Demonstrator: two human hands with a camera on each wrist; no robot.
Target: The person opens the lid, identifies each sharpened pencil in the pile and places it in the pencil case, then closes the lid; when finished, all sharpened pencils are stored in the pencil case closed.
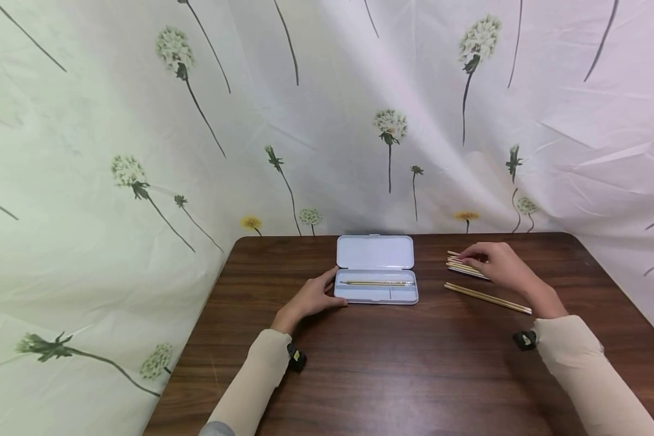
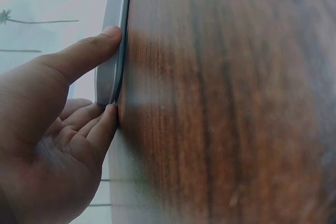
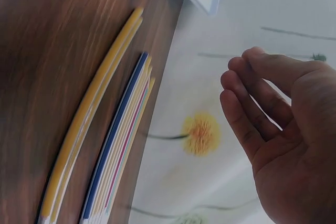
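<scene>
A white pencil case [image 1: 376, 300] lies with its lid raised toward the wall. Inside it, a yellow pencil [image 1: 378, 283] lies lengthwise. My left hand [image 1: 313, 295] holds the left end of the case, thumb on the front side and fingers around the end, as the left wrist view shows. Over a row of several pencils [image 3: 118, 145] hovers my right hand [image 3: 283, 124], fingers loosely bent and thumb near the fingertips, with nothing seen between them. A blue pencil edges that row. Two yellow pencils [image 1: 487, 298] lie together on the near side of it.
Everything lies on a dark brown wooden table [image 1: 360, 369]. Directly behind its far edge hangs a white cloth [image 1: 338, 175] printed with dandelions. The raised lid [image 1: 375, 252] stands close to that edge.
</scene>
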